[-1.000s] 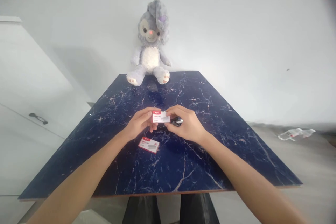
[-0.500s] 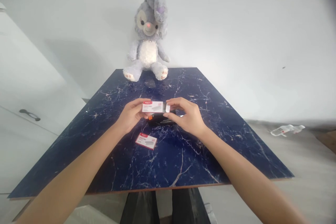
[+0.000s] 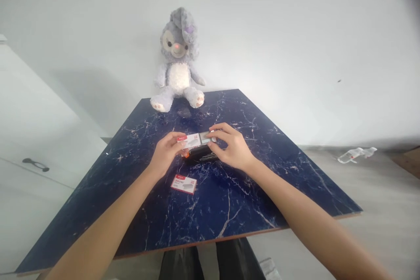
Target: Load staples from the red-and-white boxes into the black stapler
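Above the middle of the table, my left hand (image 3: 166, 154) is closed on the left end of a small red-and-white staple box (image 3: 193, 141). At the box's open right end a grey strip of staples (image 3: 205, 138) shows, partly out. My right hand (image 3: 232, 145) pinches this strip near the white end flap, thumb below and fingers above. Just under the box lies a black stapler (image 3: 200, 155) with an orange part, half covered by my hands. Closer to me, a second staple box (image 3: 184, 184) rests flat on the table, label up.
The blue marble-patterned table (image 3: 249, 201) has a wooden front edge. A grey plush rabbit (image 3: 179, 74) sits at its far end against the wall. A white cabinet (image 3: 29, 135) stands at left. On the floor at right lies a clear plastic bottle (image 3: 356, 154).
The grey staples have come further out of the box's right end as my hands moved apart. The box is slightly tilted now. The whole view has shifted a little.
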Tool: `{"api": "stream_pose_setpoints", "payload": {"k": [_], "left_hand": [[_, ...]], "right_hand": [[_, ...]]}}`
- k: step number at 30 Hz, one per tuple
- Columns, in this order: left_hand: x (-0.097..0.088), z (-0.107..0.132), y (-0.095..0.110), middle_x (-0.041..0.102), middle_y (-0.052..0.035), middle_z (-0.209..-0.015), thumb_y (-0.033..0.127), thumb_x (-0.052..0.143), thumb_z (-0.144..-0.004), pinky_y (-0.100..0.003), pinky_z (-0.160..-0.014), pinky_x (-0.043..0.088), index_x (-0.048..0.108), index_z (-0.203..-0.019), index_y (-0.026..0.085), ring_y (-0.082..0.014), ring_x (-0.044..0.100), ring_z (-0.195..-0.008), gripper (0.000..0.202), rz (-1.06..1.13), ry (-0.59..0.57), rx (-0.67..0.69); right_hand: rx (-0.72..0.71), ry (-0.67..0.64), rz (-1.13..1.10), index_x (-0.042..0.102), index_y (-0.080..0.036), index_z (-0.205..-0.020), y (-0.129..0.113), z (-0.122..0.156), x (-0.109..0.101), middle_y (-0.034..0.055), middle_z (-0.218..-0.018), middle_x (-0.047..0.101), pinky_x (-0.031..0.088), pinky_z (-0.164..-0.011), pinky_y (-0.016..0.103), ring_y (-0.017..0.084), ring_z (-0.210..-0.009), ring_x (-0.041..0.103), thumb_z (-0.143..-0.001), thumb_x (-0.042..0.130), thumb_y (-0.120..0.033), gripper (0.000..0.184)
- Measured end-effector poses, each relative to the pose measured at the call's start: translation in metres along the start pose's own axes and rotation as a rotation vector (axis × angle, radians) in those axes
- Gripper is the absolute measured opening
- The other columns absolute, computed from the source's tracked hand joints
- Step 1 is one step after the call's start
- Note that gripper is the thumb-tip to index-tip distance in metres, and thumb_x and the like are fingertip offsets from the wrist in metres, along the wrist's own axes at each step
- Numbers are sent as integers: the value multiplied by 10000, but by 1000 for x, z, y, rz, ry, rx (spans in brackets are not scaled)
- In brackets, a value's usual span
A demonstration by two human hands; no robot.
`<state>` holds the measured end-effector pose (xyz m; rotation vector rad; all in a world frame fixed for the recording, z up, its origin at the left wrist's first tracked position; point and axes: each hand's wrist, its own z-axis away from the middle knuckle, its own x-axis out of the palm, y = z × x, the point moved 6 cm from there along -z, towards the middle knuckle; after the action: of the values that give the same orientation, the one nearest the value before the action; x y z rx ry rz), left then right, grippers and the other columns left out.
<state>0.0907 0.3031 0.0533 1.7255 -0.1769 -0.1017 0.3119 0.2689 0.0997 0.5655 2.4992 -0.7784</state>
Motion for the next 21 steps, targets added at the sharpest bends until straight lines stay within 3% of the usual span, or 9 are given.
{"api": "stream_pose_setpoints", "payload": {"k": [10, 17, 21], "left_hand": [[-1, 1, 0, 740, -40, -885, 333, 777, -801, -295, -643, 538, 687, -1015, 186, -164, 662, -686, 275, -88, -1, 105], [5, 4, 0, 729, -37, -838, 346, 786, -788, -303, -617, 555, 682, -1006, 177, -159, 663, -642, 295, -67, -21, 83], [6, 3, -4, 725, -32, -834, 364, 784, -792, -286, -590, 556, 669, -1003, 185, -171, 694, -654, 300, -19, 6, 4]], "right_hand": [[-43, -181, 286, 747, -213, -965, -3, 2, 10, 90, -1110, 647, 530, -686, 318, 169, -788, 624, -965, 545, -220, 203], [-148, -235, 425, 669, -167, -953, -14, -1, 12, 137, -1115, 658, 494, -839, 416, 244, -926, 583, -1023, 420, -179, 259], [-21, -76, 189, 594, -195, -1013, -13, -3, 3, 126, -1154, 677, 500, -912, 419, 261, -1083, 598, -1031, 409, -188, 186]]}}
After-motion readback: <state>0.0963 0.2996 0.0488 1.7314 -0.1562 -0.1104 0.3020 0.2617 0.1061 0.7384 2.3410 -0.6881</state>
